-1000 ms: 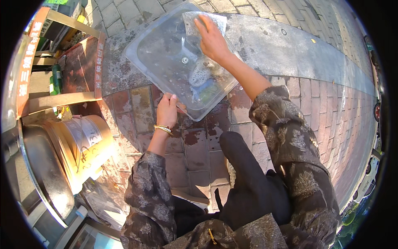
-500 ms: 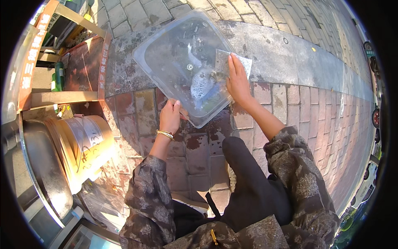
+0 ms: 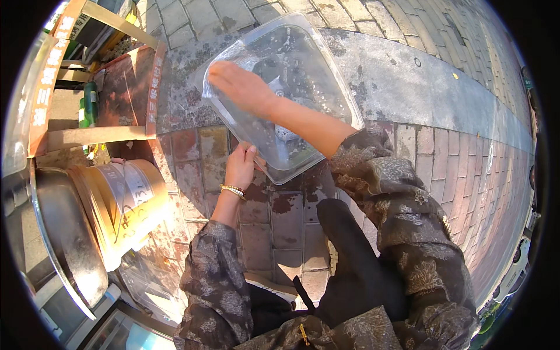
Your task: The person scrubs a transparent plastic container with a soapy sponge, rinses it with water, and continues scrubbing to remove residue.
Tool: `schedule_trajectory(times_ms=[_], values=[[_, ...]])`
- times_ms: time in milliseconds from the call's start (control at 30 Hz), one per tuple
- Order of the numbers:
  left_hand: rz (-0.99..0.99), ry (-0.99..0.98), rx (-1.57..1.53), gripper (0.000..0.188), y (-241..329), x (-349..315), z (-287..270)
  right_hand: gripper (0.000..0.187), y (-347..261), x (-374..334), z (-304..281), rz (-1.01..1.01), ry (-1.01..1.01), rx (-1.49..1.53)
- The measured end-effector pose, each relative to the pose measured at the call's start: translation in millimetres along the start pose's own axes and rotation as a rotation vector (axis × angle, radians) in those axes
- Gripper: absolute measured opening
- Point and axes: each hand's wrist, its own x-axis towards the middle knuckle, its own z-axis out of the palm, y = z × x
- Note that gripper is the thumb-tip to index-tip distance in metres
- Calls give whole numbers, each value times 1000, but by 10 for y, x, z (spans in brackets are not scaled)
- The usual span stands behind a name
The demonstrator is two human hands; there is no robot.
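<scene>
The left hand (image 3: 240, 167), a beaded bracelet (image 3: 234, 191) at its wrist, pinches the near-left edge of a clear, rectangular plastic container with rounded corners (image 3: 322, 67), which lies in front of the person over red-brown brick paving (image 3: 256, 239) and a grey stone strip (image 3: 402, 81). The right hand (image 3: 236, 87) reaches across to the container's far-left corner, its fingers so blurred that I cannot tell whether they grip anything, while white foamy suds (image 3: 284, 133) show below the forearm; a yellow cylindrical plastic bucket (image 3: 139, 189) lies tipped well to the left.
</scene>
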Motion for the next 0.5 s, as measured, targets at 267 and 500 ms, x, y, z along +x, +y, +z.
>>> schedule_trajectory(times_ms=[267,500], values=[[49,65,231,23,324,-107,-62,34,574,-5,-474,-175,-87,-233],[116,23,272,22,301,-143,-23,28,1001,-209,-1114,338,169,-495]])
